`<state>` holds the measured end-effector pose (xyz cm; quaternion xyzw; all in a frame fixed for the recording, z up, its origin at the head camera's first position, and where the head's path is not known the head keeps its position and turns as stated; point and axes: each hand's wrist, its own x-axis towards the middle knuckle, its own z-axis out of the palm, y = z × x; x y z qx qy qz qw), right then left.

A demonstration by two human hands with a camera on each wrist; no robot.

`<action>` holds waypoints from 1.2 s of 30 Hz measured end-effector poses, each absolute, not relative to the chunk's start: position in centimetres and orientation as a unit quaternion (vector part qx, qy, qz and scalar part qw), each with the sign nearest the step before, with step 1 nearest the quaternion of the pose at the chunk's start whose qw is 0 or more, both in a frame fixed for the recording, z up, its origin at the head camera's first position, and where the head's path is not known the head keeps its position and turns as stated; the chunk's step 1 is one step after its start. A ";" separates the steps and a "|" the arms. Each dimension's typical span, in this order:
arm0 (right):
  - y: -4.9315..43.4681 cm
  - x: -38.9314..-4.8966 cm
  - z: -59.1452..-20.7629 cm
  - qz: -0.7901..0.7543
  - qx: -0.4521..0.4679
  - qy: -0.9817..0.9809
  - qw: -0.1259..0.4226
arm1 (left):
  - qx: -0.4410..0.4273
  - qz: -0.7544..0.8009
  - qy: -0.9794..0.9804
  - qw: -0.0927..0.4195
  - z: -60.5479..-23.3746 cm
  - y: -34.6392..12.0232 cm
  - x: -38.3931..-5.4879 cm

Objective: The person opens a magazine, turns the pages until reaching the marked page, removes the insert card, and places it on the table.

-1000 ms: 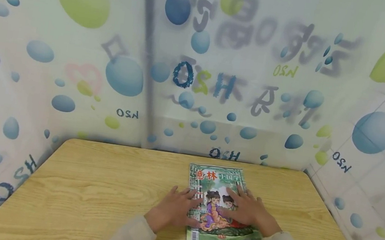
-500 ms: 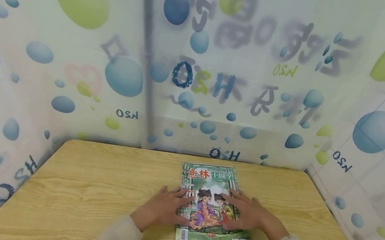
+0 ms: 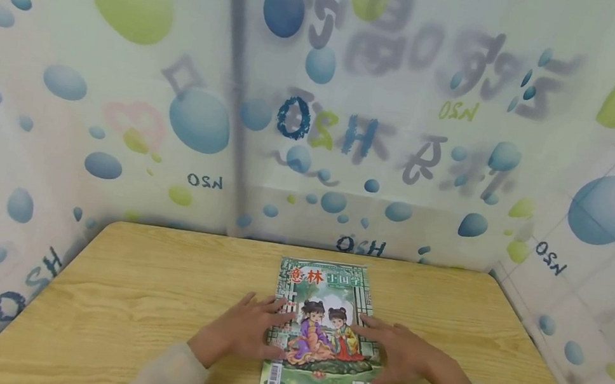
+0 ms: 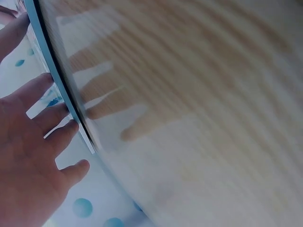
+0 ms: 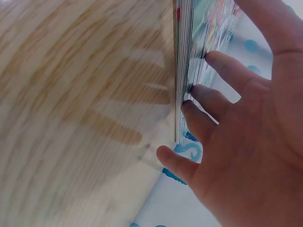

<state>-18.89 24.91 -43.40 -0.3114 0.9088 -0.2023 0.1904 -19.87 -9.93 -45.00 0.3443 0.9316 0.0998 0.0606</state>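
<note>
A green magazine (image 3: 320, 322) with two cartoon children on its cover lies flat on the wooden table. My left hand (image 3: 246, 327) is at its left side, fingers spread, fingertips over that edge. At the opposite side, my right hand (image 3: 408, 358) has its fingertips on the cover's right margin and its thumb near the lower right corner. In the left wrist view, the fingers (image 4: 38, 92) reach the magazine's thin spine edge. The right wrist view has several fingertips (image 5: 199, 94) at the page edges. Neither hand curls round the magazine.
Bare tabletop (image 3: 157, 289) extends to the left of the magazine, with more wood surface (image 3: 469, 327) to the right. A pale curtain (image 3: 264, 167) with blue and green spots hangs behind the table and along both sides.
The magazine has slid left across the table, and my left hand has moved left with it. My right hand has drawn back from the cover's middle to its right edge.
</note>
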 end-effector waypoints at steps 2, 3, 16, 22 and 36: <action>24.9 -18.9 -43.4 -0.206 -0.311 0.906 0.199 | 0.344 0.105 0.931 0.064 -44.9 -10.2 -19.9; 24.9 -18.9 -43.5 -0.205 -0.312 0.906 0.201 | 0.343 0.106 0.931 0.067 -44.9 -10.3 -19.8; 24.3 -18.6 -43.3 -0.208 -0.329 0.899 0.200 | 0.336 0.113 0.932 0.071 -44.5 -11.2 -19.6; 24.0 -18.6 -43.5 -0.209 -0.326 0.901 0.196 | 0.334 0.097 0.935 0.066 -44.8 -11.4 -19.7; 24.1 -18.8 -43.6 -0.199 -0.338 0.902 0.182 | 0.333 0.101 0.934 0.077 -44.9 -11.3 -19.9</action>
